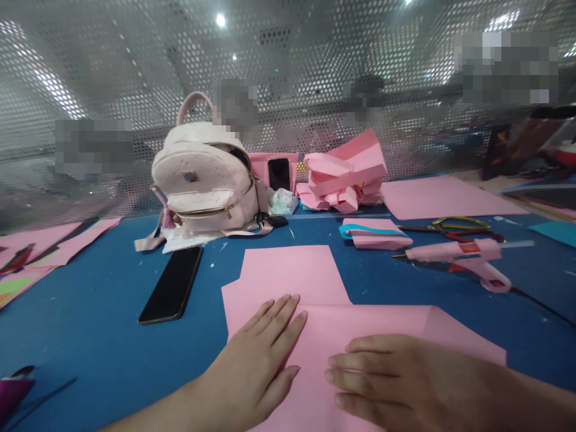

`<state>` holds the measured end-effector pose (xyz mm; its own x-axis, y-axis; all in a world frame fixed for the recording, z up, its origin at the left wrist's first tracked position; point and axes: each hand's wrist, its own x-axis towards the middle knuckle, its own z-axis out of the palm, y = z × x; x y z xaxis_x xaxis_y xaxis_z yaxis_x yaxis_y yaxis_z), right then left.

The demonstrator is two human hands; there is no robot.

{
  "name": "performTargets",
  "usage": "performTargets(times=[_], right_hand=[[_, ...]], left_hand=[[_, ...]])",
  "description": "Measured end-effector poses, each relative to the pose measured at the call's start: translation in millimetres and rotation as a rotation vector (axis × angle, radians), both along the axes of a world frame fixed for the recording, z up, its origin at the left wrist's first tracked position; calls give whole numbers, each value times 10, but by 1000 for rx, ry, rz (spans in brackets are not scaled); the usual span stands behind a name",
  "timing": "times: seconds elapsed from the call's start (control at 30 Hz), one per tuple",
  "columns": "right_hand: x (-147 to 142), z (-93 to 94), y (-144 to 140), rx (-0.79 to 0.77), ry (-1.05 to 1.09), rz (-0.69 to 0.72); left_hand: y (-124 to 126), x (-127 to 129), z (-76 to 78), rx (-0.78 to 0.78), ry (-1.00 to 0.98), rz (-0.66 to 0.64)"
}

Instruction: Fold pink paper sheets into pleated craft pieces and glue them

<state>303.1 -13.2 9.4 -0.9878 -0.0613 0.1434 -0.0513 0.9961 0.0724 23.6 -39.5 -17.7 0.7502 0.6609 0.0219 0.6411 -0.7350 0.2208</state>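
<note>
A blue work table point(103, 336) stands before a perforated metal screen point(135, 72); I read the view from near to far. Nearest, my left hand point(256, 360) lies flat and open, fingers spread, pressing on a pink paper sheet point(288, 276). My right hand point(400, 378) lies palm down beside it, fingers extended, gripping nothing, on the same sheet. A folded flap with a crease runs across the sheet just ahead of the fingertips, so I judge one fold made and being flattened; any further folds are not yet visible. Left of the sheet lies a black phone point(171, 285). To the right lie a pink glue gun point(468, 261) and scissors point(450, 227). Farther off stand a pale pink backpack point(202, 180) and a heap of folded pink pieces point(346, 177).
</note>
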Motion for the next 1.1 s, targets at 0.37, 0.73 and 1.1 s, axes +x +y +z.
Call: performTargets(times=[0.37,0.73,1.1], right_hand=[[-20,-18,-8,-11,89,-8],[5,-108,-50,-124,128,21],[29,-161,-121,-144,207,-10]], left_hand=[[5,-8,0,-14,27,3],[-17,-18,-13,-4,7,-5],[0,19,-8,7,19,-3]])
